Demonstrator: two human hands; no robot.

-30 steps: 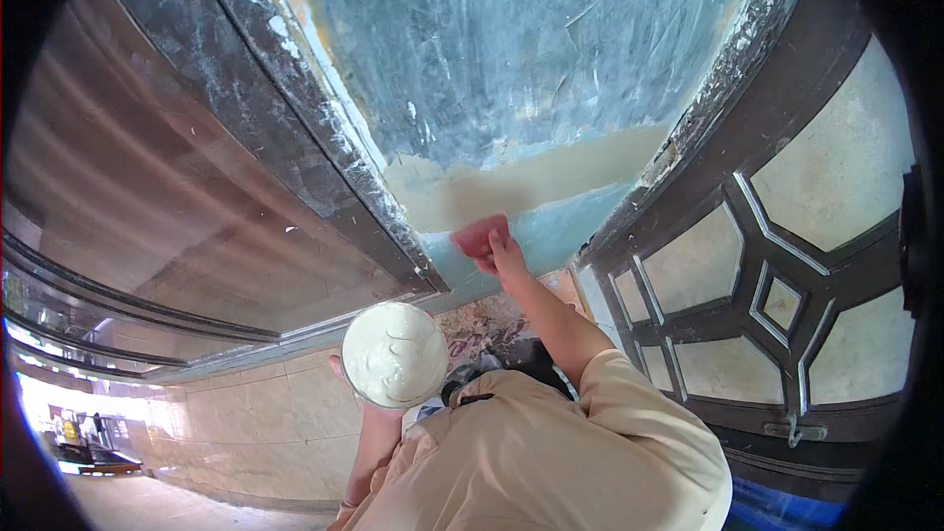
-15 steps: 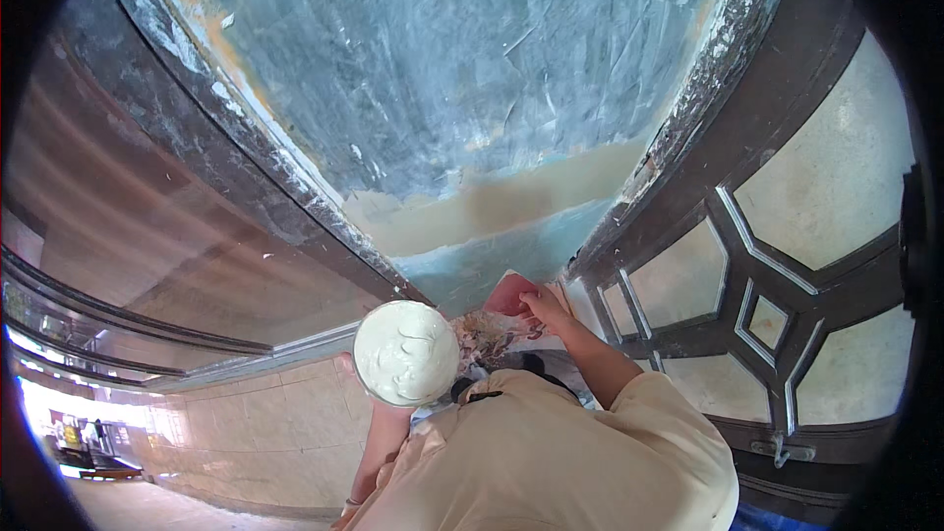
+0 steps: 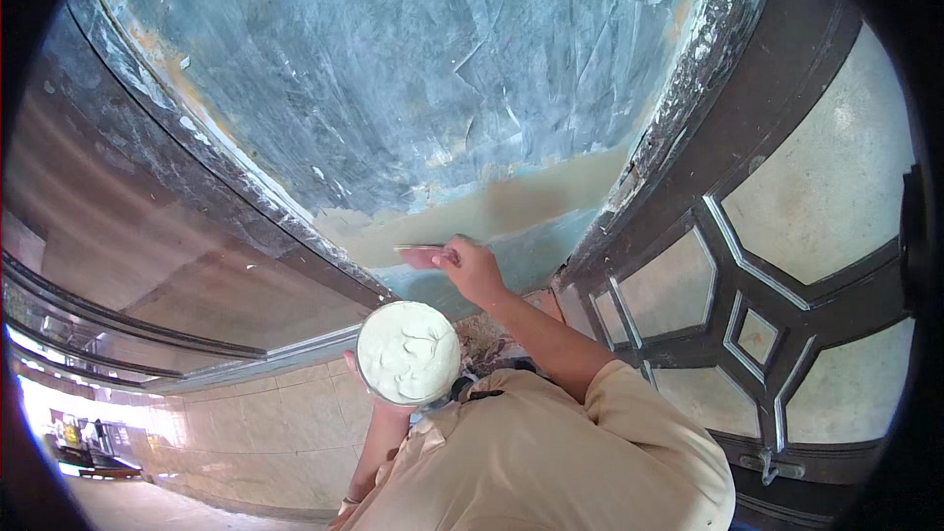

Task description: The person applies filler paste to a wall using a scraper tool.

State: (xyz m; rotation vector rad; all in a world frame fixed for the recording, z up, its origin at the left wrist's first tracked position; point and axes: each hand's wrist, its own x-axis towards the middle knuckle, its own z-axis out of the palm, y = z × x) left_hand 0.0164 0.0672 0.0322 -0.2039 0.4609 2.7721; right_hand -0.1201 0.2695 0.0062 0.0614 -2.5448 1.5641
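My left hand holds up a round tub from below, its fingers curled at the side and mostly hidden under it. Thick white putty fills the tub, with swirls on its surface. In my right hand a flat reddish putty spreader is gripped, its thin edge turned toward the wall. That hand is just beyond the tub, in front of the lower wall. Behind the spreader runs a smooth tan band across the blue-grey surface; whether the edge touches it I cannot tell.
A dark-framed door with pale panels stands close on the right. On the left a brown glossy panel borders the wall's paint-flecked frame. Debris lies at the wall's foot, and tiles extend left.
My right hand has moved left and up with the spreader, from low near the floor to in front of the tan band. The tub stays nearly in place.
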